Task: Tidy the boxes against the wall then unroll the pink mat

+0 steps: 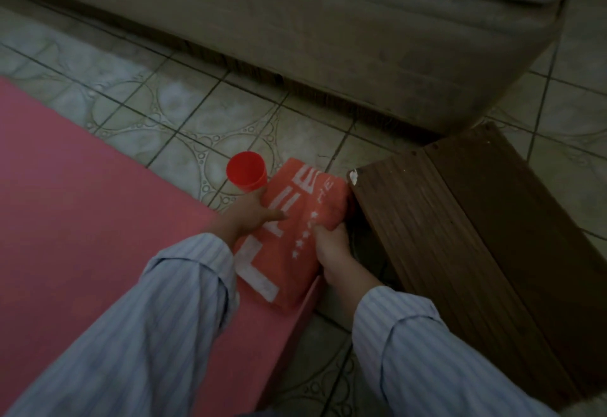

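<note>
A: Gripping what, exactly?

B: Right hand [331, 252] pinches the edge of an orange folded towel [289, 236] with white lettering; left hand [253, 216] lies on it, fingers spread flat. A red cup [246, 172] stands just beside.

A: And the pink mat [98, 219]?

B: Flat on the tiled floor [197, 88], beside a wooden step [476, 219]. No boxes in view.

A: Step in hand?

B: Probably mat already unrolled. Next: lift the towel without tipping the cup.
</note>
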